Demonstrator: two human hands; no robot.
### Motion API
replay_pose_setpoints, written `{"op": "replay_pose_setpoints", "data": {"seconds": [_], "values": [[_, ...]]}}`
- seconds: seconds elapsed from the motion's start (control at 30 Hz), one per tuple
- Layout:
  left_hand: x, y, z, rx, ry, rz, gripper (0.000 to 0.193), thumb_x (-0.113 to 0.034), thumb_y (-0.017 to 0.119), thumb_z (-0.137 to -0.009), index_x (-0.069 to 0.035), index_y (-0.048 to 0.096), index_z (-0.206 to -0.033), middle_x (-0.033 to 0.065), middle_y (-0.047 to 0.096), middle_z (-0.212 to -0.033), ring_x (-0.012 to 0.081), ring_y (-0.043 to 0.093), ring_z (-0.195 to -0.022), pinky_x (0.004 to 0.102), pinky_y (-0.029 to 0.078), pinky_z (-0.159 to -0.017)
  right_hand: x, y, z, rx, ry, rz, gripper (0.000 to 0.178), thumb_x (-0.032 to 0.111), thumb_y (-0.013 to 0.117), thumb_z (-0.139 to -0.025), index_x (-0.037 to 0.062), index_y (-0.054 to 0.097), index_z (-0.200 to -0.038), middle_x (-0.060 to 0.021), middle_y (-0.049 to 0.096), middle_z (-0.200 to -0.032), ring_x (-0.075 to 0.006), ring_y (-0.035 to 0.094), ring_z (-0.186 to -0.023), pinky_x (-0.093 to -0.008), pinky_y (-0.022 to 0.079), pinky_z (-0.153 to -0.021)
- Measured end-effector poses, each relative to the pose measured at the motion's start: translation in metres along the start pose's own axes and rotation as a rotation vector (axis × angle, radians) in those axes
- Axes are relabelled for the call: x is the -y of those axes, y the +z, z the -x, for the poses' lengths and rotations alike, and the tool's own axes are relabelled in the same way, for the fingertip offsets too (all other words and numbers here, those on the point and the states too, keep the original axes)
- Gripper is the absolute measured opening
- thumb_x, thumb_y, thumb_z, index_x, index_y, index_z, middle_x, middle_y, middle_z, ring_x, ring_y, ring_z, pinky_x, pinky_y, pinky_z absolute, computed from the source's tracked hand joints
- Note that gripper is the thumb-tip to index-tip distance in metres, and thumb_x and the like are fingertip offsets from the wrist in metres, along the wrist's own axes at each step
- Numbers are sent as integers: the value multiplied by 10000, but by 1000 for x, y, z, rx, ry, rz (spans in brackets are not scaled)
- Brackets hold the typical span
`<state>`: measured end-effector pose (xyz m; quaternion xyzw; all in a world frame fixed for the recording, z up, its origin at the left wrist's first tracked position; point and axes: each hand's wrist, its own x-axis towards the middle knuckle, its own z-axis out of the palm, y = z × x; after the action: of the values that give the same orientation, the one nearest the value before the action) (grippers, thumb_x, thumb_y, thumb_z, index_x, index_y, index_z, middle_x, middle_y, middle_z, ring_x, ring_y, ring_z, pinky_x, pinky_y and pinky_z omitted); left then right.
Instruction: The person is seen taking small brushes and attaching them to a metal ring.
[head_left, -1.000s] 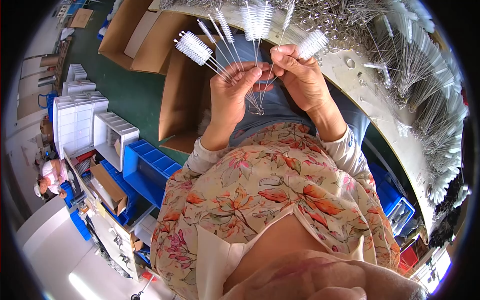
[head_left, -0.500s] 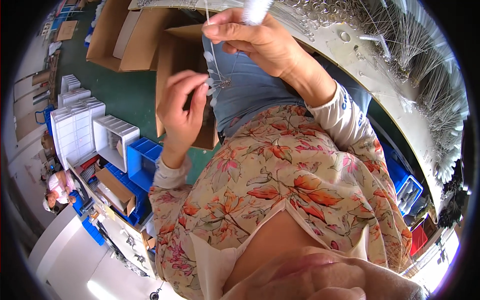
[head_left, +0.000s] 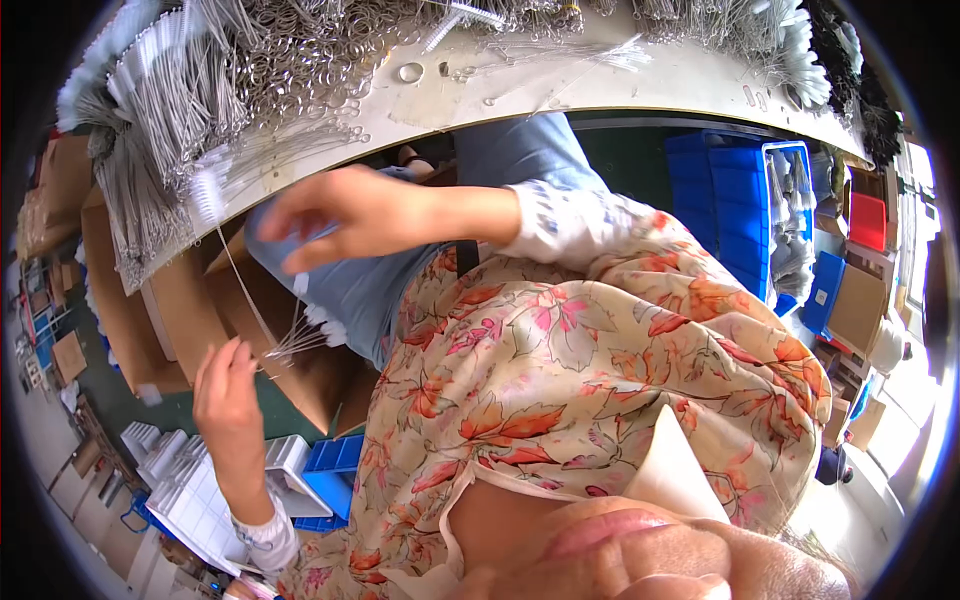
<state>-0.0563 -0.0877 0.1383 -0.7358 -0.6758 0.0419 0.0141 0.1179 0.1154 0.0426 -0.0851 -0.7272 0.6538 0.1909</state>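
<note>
Hands have drawn apart: the right hand (head_left: 348, 212) looks spread and free; wire-stemmed brushes (head_left: 320, 325) are beside the left hand (head_left: 228, 393), its grip unclear. Steadying their stems should limit tangling.

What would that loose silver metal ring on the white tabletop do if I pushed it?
The silver metal ring would probably slide, since it seems to lie flat on the white tabletop. Its thin band suggests it's light.
</note>
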Motion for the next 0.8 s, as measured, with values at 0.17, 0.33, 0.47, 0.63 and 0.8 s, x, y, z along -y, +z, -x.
{"op": "replay_pose_setpoints", "data": {"seconds": [0.17, 0.33, 0.47, 0.63, 0.8], "values": [[30, -27, 51, 174, -645, 724, 197, -44, 521, -871, 63, 594, -1020, 58, 559, -848, 127, 496, -674, 232, 384, -598, 2, -85, 90, -412, -227, 621, 170, 8, 708, -729, 72, 690, -886, -60, 609, -842, -189, 612, -771, -285, 506, -663], [49, -19, 88, -92, -655, 1179, 199, -102, 509, -912, 20, 588, -1048, -21, 466, -702, 22, 293, -534, 181, 202, -477, -22, -147, 128, -410, -168, 1079, 207, 121, 748, -668, 145, 706, -869, 8, 607, -845, -183, 556, -775, -316, 461, -716], [53, -32, 82, -268, -920, 920, 184, -127, 514, -912, -9, 609, -1016, -20, 503, -720, 17, 319, -529, 173, 222, -472, -37, -154, 138, -412, -182, 1165, 217, 164, 752, -641, 190, 707, -851, 58, 613, -847, -148, 535, -800, -314, 406, -790], [25, -41, 67, -10, -1014, 598, 154, -113, 528, -900, -5, 637, -896, 1, 553, -727, 52, 461, -623, 192, 345, -538, -41, -149, 134, -437, -330, 1241, 185, 147, 727, -640, 190, 687, -815, 61, 612, -824, -133, 550, -830, -327, 386, -829], [-3, -40, 59, -129, -768, 563, 98, -29, 583, -854, 15, 573, -942, 62, 587, -762, 94, 507, -665, 229, 416, -599, -16, -164, 117, -423, -539, 1315, 107, 81, 611, -672, 106, 631, -774, -5, 629, -829, -175, 590, -853, -382, 405, -890]]}}
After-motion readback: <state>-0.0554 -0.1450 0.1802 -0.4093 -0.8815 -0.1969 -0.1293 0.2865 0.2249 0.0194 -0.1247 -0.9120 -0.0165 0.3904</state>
